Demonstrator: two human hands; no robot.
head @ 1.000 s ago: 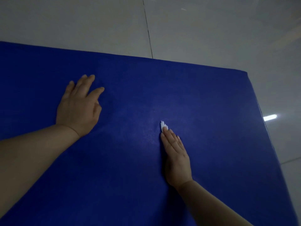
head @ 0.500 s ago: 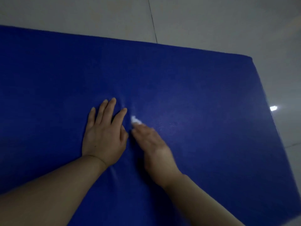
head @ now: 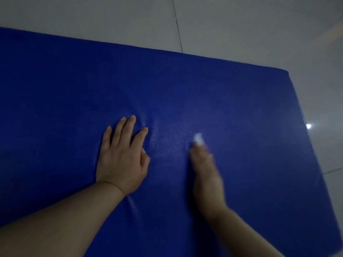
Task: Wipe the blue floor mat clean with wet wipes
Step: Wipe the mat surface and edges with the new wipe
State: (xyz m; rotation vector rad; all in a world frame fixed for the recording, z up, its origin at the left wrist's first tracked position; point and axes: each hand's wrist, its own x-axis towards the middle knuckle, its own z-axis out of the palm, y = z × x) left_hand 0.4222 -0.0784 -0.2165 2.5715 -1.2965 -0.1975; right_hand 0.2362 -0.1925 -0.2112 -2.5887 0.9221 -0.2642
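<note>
A large blue floor mat (head: 232,101) fills most of the head view, its far edge and right edge visible against the floor. My left hand (head: 123,158) lies flat on the mat near the middle, fingers spread, and the mat dimples around it. To its right my right hand (head: 206,169) is blurred with straight fingers pressing a small white wet wipe (head: 198,139) onto the mat; only the wipe's tip shows beyond the fingertips. A faint wet sheen lies between the two hands.
Pale grey floor tiles (head: 241,25) surround the mat at the back and right, with a dark grout line running away. A bright light reflection (head: 308,126) glints on the floor by the mat's right edge.
My right hand slid the wipe left until it met my left hand, then back to the right. My left hand moved to the mat's middle and now stays put.
</note>
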